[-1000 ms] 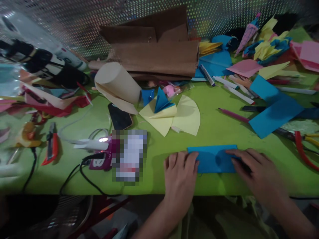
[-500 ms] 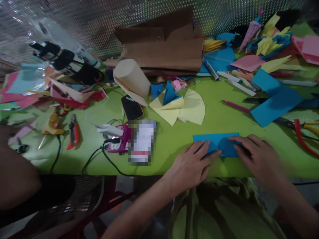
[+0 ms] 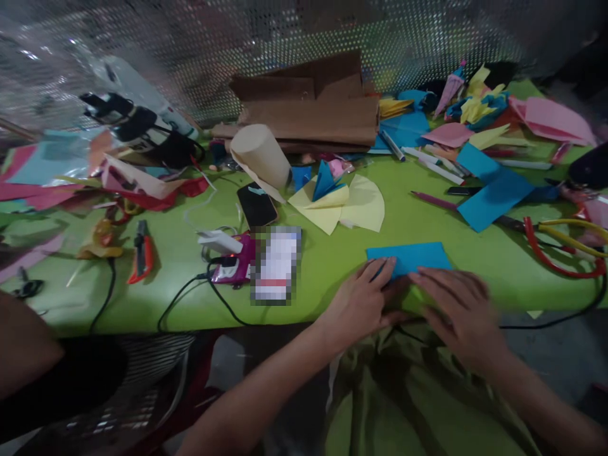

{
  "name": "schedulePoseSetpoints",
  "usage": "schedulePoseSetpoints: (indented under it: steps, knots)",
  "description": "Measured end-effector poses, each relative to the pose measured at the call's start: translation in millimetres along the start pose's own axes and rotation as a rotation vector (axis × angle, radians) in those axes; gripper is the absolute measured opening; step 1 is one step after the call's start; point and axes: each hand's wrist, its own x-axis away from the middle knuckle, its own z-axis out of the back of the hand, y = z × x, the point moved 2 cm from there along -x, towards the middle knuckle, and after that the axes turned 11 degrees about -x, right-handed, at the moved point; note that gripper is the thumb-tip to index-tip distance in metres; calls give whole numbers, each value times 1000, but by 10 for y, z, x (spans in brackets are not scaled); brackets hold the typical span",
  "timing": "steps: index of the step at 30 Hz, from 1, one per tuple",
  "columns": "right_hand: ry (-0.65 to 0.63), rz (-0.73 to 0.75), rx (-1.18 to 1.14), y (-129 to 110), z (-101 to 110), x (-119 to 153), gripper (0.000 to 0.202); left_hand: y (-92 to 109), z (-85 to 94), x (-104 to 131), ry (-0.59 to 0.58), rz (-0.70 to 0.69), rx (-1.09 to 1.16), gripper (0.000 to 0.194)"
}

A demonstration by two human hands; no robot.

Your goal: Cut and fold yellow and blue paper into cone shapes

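Observation:
A folded blue paper (image 3: 418,254) lies near the front edge of the green table (image 3: 327,278). My left hand (image 3: 363,301) rests on its left part, fingertips on the paper and fingers apart. Over the lower right part of the paper is my right hand (image 3: 458,310), its fingers spread and slightly blurred. The two hands hide the paper's lower edge. Beyond the paper lie pale yellow cut pieces (image 3: 365,202) with a small folded blue piece (image 3: 324,183) on them.
A pixelated phone (image 3: 276,266), a purple power strip (image 3: 240,259) with cables and a black phone (image 3: 257,204) lie to the left. Red-handled scissors (image 3: 536,250) and blue strips (image 3: 496,190) are at the right. Brown paper (image 3: 313,114) lies behind. A person's arm shows at far left.
My right hand has moved left and down, from the paper's right end to its lower edge. My left hand stays on the paper. The camera view has shifted, showing more at the right.

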Motion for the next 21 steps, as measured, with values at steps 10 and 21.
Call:
schedulePoseSetpoints:
  steps: [10,21]
  knots:
    - [-100,-45,154,51,-189,304,71,-5,-3,23,39,1,-3,71]
    - [-42,-45,194,213,-41,410,68,-117,-28,368,56,64,-56,67]
